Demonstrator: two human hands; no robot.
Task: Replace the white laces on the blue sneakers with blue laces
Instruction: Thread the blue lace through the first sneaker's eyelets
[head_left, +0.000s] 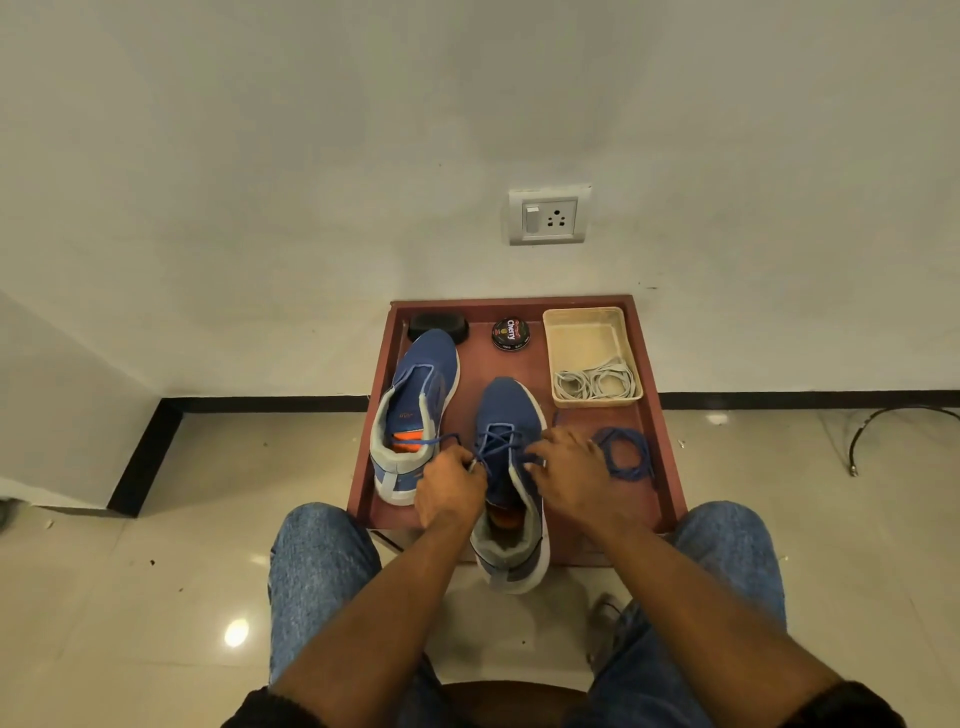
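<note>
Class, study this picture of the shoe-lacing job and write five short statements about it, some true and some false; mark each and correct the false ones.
1. The white laces lie in the beige basket. True.
2. Both hands work at the left sneaker. False: the left hand and right hand are at the right sneaker.
3. A spare blue lace lies coiled on the tray. True.
4. The left sneaker is fully laced. False: it shows no lacing.
5. The polish tin sits inside the basket. False: beside it.
</note>
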